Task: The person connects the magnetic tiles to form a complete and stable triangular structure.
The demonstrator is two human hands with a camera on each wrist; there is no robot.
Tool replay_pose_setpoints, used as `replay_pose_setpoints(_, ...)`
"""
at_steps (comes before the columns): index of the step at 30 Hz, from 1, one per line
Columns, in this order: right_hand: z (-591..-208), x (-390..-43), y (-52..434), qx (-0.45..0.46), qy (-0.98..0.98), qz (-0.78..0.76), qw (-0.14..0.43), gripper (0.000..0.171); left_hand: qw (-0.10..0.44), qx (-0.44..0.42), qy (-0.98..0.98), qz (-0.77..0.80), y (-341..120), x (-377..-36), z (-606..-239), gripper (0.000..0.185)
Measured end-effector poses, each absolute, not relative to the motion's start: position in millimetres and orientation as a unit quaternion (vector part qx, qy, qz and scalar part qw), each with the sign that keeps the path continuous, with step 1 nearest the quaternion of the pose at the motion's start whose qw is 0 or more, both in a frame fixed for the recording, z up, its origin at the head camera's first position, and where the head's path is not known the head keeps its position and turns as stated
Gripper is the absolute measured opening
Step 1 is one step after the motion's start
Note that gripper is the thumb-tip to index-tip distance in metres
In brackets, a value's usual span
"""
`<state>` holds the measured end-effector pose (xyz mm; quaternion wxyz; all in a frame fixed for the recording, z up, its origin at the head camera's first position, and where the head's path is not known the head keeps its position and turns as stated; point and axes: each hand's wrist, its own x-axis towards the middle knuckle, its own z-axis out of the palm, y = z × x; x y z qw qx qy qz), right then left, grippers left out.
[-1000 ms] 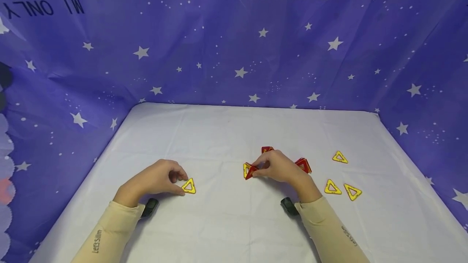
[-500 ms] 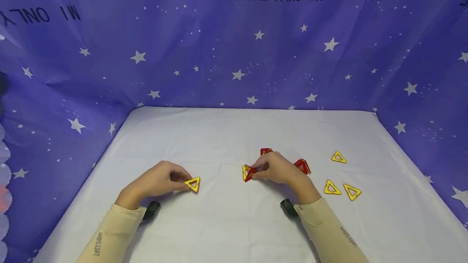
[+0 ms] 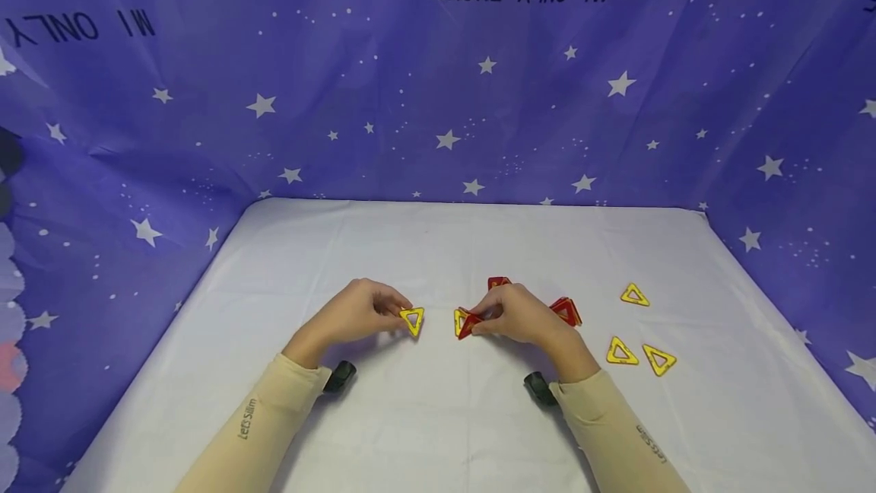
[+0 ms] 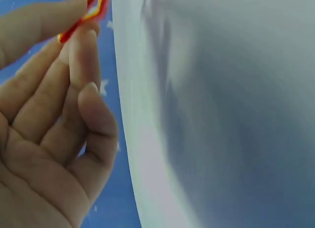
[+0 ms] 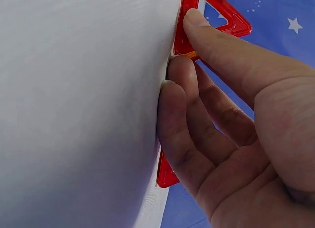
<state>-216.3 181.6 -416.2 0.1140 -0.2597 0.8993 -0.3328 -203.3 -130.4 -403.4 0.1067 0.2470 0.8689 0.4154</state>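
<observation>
**Yellow triangle closing in on the red cluster**

The left hand (image 3: 363, 314) pinches a flat yellow plastic triangle frame (image 3: 412, 320) between thumb and fingertips, carrying it just above the white tablecloth (image 3: 424, 249), point down, near the middle of the table. Just to its right, the right hand (image 3: 516, 314) steadies a small build of red and yellow triangle tiles (image 3: 467, 322), thumb and fingers curled onto an upright red tile; the right wrist view shows the thumb pressing that red frame (image 5: 211, 16).

This looks like the joining step: one more piece being brought to the structure. The gap between held tile and build is small. The next move, by my reading, calls for lining an edge of the yellow frame up with a free edge of the cluster while the right hand keeps it from toppling.

Three loose yellow triangles (image 3: 636, 345) lie well off to the right.
</observation>
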Motion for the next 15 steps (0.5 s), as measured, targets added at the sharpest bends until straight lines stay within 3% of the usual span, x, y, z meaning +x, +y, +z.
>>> replay_pose_setpoints(15, -413.5, -216.3, 180.8, -0.263, 0.894, -0.343, 0.116, 0.025, 0.112, 0.217, 0.892, 0.38, -69.3, -213.1, -401.2, 0.02)
